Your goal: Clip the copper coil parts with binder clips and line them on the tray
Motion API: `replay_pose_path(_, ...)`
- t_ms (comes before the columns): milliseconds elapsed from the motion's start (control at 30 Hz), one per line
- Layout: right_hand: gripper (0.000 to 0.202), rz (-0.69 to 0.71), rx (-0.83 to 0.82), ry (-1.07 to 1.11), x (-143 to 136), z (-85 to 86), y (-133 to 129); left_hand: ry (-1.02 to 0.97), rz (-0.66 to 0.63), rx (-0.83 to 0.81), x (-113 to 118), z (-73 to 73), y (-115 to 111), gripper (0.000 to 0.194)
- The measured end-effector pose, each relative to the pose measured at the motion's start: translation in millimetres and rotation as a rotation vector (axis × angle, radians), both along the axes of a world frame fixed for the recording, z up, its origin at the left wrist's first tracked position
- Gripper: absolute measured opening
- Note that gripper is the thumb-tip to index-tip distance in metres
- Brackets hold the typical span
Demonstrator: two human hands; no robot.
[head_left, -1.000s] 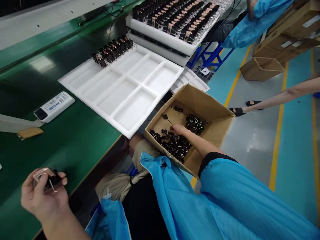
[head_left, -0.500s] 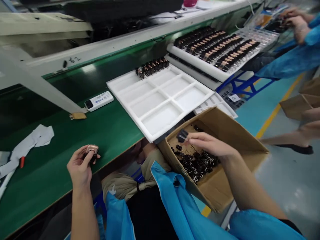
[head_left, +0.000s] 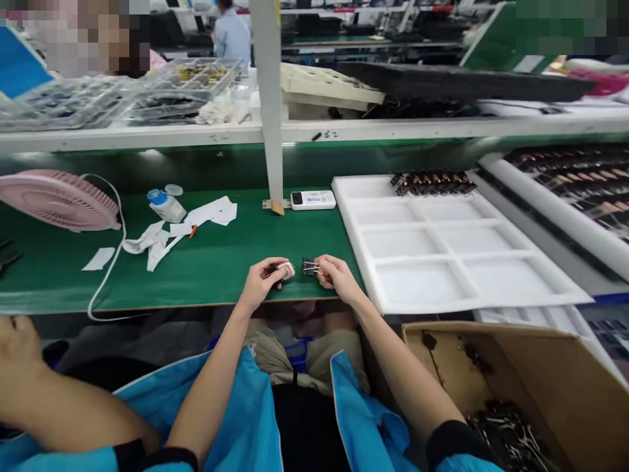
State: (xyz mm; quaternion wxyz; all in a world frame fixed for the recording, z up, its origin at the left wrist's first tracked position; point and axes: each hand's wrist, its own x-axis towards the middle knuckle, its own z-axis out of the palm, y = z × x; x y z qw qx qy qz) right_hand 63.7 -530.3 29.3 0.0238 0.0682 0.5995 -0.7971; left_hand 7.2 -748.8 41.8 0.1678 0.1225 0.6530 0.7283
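Observation:
Just above the front edge of the green bench, my left hand [head_left: 256,283] pinches a small copper-and-black part [head_left: 285,269], its copper face turned to the right. A short gap away, my right hand [head_left: 339,278] grips a black binder clip [head_left: 308,267] by its wire handles, its black body facing the part. Right of my hands lies a white foam tray [head_left: 354,239] with square compartments, and a row of clipped copper-and-black parts [head_left: 435,183] stands along its back. At lower right, a cardboard box [head_left: 565,367] holds many loose binder clips [head_left: 511,432].
A white device [head_left: 313,200] lies by the bench post [head_left: 273,131]. Paper scraps [head_left: 211,213], a blue-capped bottle [head_left: 167,206] and a pink fan [head_left: 54,200] with its white cord sit on the left. Another person's arm [head_left: 63,406] rests at lower left.
My right hand has come out of the cardboard box with a binder clip and is now beside my left hand over the bench. The view has swung left.

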Motion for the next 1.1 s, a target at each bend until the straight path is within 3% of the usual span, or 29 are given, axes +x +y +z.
replay_pose_path(233, 0.055, 0.140, 0.185, 0.045, 10, 2.9, 4, -0.027, -0.119, -0.027, 0, -2.8, -7, 0.034)
replay_pose_path(400, 0.057, 0.193, 0.249, 0.032, 10, -6.8, 4, -0.021, -0.216, -0.130, -2, -4.7, -7, 0.039)
replay_pose_path(833, 0.059, 0.219, 0.376, 0.069, 5, -5.1, 3, 0.024, -0.223, -0.190, -4, -1.7, -9, 0.039)
replay_pose_path(967, 0.059, 0.187, 0.382, 0.061, 10, 8.3, -6, 0.020, -0.199, -0.195, -5, -1.8, -9, 0.041)
replay_pose_path(1100, 0.053, 0.133, 0.433, 0.038, 23, 39.0, 3, 0.091, -0.051, -0.048, -10, -5.7, -7, 0.053)
